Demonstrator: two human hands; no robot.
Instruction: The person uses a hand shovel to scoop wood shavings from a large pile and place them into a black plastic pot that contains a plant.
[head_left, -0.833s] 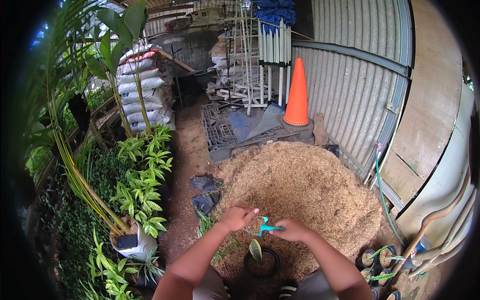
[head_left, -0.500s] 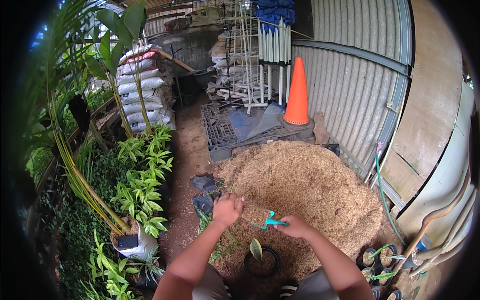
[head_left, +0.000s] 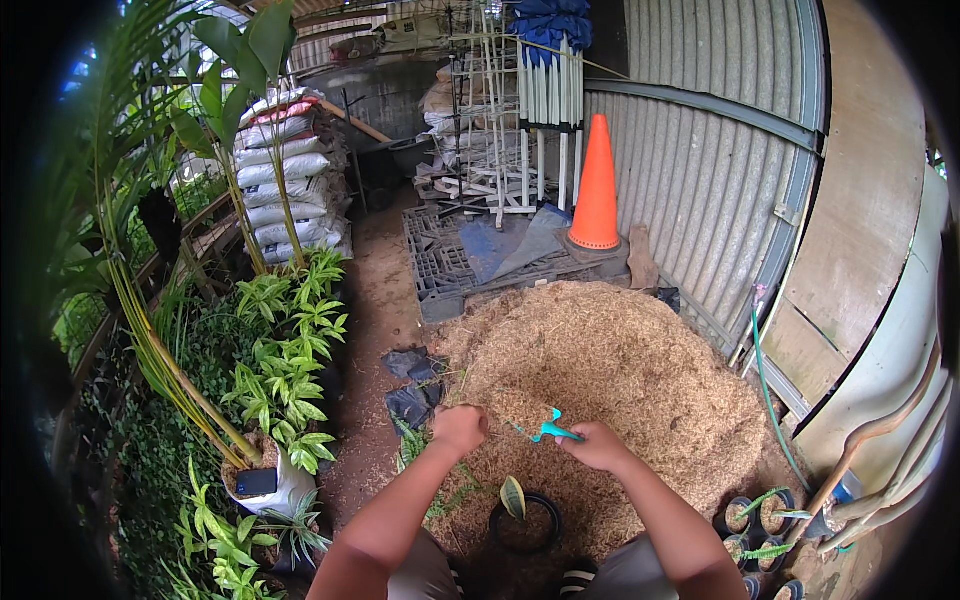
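My right hand [head_left: 598,446] grips the handle of a small teal scoop [head_left: 552,430] that carries a heap of tan sawdust-like mulch at its left end. My left hand [head_left: 459,427] is closed in a fist just left of that load, at the edge of the big mulch pile [head_left: 620,370]. Below the hands, between my knees, stands a black pot [head_left: 525,520] with one small green-and-yellow leaf [head_left: 513,497] upright in it.
Leafy potted plants [head_left: 290,370] line the left side. Black empty bags [head_left: 412,385] lie on the dirt path. An orange cone [head_left: 597,185] stands on a grey pallet [head_left: 470,260] behind the pile. Small potted seedlings [head_left: 760,525] sit at right by a corrugated metal wall [head_left: 700,180].
The right hand has lifted the scoop with a load of mulch. The left hand moved from the scoop out to the left and closed into a fist.
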